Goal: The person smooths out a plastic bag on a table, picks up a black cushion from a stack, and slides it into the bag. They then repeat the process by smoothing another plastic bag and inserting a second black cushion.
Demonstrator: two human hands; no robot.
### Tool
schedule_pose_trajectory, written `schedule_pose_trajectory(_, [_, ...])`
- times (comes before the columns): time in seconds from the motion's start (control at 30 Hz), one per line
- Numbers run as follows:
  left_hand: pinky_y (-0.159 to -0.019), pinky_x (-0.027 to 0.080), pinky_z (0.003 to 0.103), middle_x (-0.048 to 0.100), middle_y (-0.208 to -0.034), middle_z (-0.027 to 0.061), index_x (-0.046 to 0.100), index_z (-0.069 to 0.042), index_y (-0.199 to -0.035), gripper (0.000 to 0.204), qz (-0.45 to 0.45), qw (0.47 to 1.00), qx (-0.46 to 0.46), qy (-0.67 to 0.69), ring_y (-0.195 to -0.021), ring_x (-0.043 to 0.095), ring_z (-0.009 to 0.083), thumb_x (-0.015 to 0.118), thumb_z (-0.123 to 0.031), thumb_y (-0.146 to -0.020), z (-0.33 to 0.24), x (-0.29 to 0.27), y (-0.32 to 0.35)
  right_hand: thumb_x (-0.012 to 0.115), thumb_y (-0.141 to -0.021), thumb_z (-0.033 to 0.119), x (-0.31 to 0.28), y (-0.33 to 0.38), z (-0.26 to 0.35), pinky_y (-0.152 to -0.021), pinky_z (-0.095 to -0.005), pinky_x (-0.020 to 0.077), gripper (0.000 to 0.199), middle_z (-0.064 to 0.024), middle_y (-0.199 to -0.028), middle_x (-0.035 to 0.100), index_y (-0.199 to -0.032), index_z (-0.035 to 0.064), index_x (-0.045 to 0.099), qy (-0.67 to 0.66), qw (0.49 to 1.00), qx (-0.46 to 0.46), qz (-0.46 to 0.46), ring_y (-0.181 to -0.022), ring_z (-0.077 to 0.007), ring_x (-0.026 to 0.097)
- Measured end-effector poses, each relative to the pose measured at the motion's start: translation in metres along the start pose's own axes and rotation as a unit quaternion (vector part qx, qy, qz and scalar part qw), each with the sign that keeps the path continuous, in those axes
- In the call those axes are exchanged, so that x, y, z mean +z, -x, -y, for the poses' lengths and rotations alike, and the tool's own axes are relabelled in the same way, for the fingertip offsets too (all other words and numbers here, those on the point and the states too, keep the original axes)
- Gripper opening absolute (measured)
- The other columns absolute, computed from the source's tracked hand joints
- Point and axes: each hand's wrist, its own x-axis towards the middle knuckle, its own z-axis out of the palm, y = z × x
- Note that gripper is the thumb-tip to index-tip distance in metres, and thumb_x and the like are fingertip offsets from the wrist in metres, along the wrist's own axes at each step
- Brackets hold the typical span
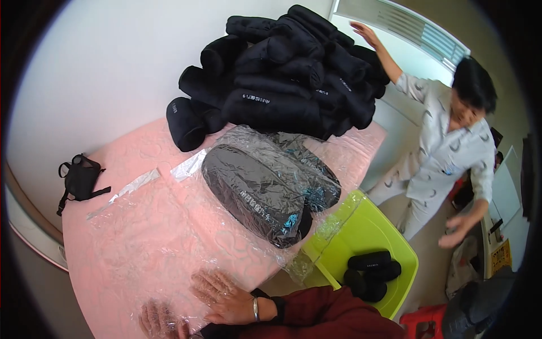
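A clear plastic bag (pixel 152 226) lies spread over the pink quilted cover, its near end by my hands. My right hand (pixel 226 296), with a metal bangle at the wrist, rests with fingers stretched out and film over them. Beside it, at the lower edge, my left hand (pixel 161 321) shows only in part; its fingers are extended under the shiny film too. Ahead to the right lie black cylindrical pillows (pixel 248 189) wrapped in clear plastic, on the cover near the yellow-green tub.
A large heap of black bolster pillows (pixel 276 110) is piled at the back. A small black strapped bag (pixel 82 179) lies at left. Right of the table, a yellow-green tub (pixel 403 254) holds several dark rolls. Another person (pixel 446 135) stands beyond it, one arm toward the heap. A red stool (pixel 422 322) is below.
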Motion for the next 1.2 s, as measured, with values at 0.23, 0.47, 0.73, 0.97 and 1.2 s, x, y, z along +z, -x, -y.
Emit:
schedule_pose_trajectory(0.23, [-0.109, 0.032, 0.053, 0.051, -0.138, 0.0242, 0.055, -0.002, -0.132, 0.055, -0.014, 1.0, 0.018, -0.01, -0.128, 0.045, 0.0463, 0.056, -0.041, -0.093, -0.002, 0.0, 0.006, 0.063, -0.084, 0.048, -0.004, 0.004, -0.001, -0.118, -0.0575, 0.014, 0.085, -0.022, -0.157, 0.029, -0.147, -0.0015, 0.036, -0.061, 0.998, -0.033, 0.014, -0.148, -0.0388, 0.021])
schedule_pose_trajectory(0.47, [-0.106, 0.033, 0.056, 0.053, -0.133, 0.025, 0.053, -0.001, -0.133, 0.057, -0.012, 1.0, 0.007, -0.028, -0.126, 0.046, 0.0455, 0.057, -0.042, -0.092, -0.005, 0.003, 0.002, 0.068, -0.078, 0.051, 0.002, 0.008, -0.01, -0.117, -0.0611, 0.0138, 0.092, -0.0239, -0.154, 0.031, -0.145, -0.004, 0.037, -0.059, 0.996, -0.067, -0.006, -0.147, -0.0405, 0.022])
schedule_pose_trajectory(0.73, [-0.105, 0.037, 0.052, 0.057, -0.131, 0.0197, 0.06, -0.003, -0.124, 0.051, -0.058, 0.998, -0.001, 0.018, -0.123, 0.049, 0.0433, 0.067, -0.035, -0.084, -0.008, 0.005, -0.002, 0.06, -0.091, 0.036, -0.017, 0.0, -0.008, -0.116, -0.0578, 0.0199, 0.07, -0.0262, -0.152, 0.033, -0.144, -0.0046, 0.039, -0.062, 0.997, -0.04, -0.003, -0.143, -0.0435, 0.028])
schedule_pose_trajectory(0.97, [-0.109, 0.034, 0.052, 0.055, -0.134, 0.021, 0.058, -0.003, -0.128, 0.052, -0.089, 0.995, -0.03, -0.015, -0.128, 0.047, 0.041, 0.066, -0.034, -0.086, -0.005, 0.017, 0.011, 0.056, -0.093, 0.029, -0.004, -0.004, -0.002, -0.117, -0.0529, 0.0219, 0.068, -0.0293, -0.151, 0.032, -0.145, -0.009, 0.033, -0.012, 0.999, -0.035, 0.036, -0.141, -0.0442, 0.029])
schedule_pose_trajectory(1.2, [-0.113, 0.028, 0.052, 0.047, -0.143, 0.0237, 0.049, 0.003, -0.136, 0.067, -0.018, 0.999, 0.002, 0.046, -0.134, 0.041, 0.0397, 0.059, -0.046, -0.091, -0.043, 0.046, 0.001, 0.06, -0.09, 0.035, 0.005, -0.004, 0.001, -0.118, -0.0521, 0.0188, 0.077, -0.0299, -0.152, 0.029, -0.145, -0.0108, 0.03, 0.091, 0.989, -0.092, 0.073, -0.143, -0.0426, 0.028])
